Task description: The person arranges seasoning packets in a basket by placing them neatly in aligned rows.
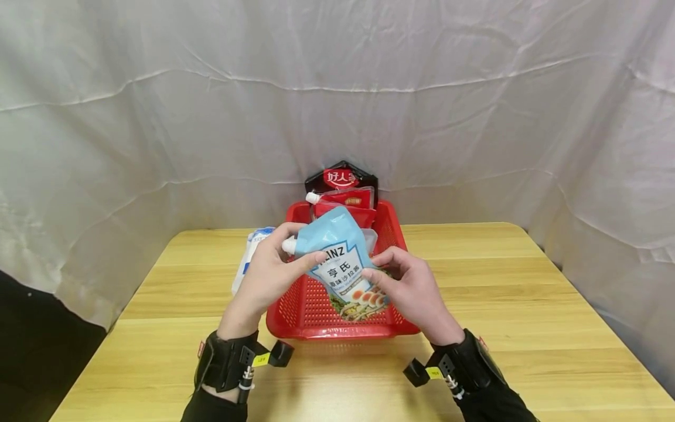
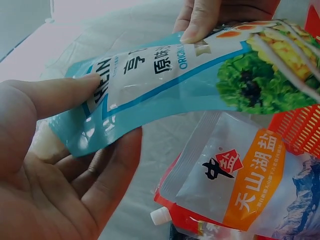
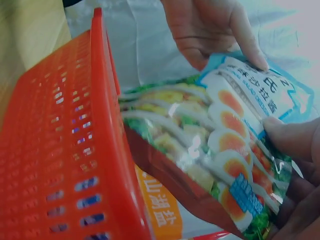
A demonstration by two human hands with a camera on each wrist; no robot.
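Head view shows both hands holding a blue Heinz salad dressing pouch (image 1: 341, 261) above the red perforated basket (image 1: 295, 313) at the counter's (image 1: 527, 328) centre. The left hand (image 1: 269, 272) pinches the pouch's upper part at 10 o'clock, thumb on the front, beside its white spout. The right hand (image 1: 413, 287) grips the lower edge at 4 o'clock, thumb on the printed salad picture. Inside the basket lie a salt bag (image 2: 250, 185) and red sauce pouches (image 1: 345, 205). A white packet (image 1: 250, 252) rests at the basket's 9 o'clock.
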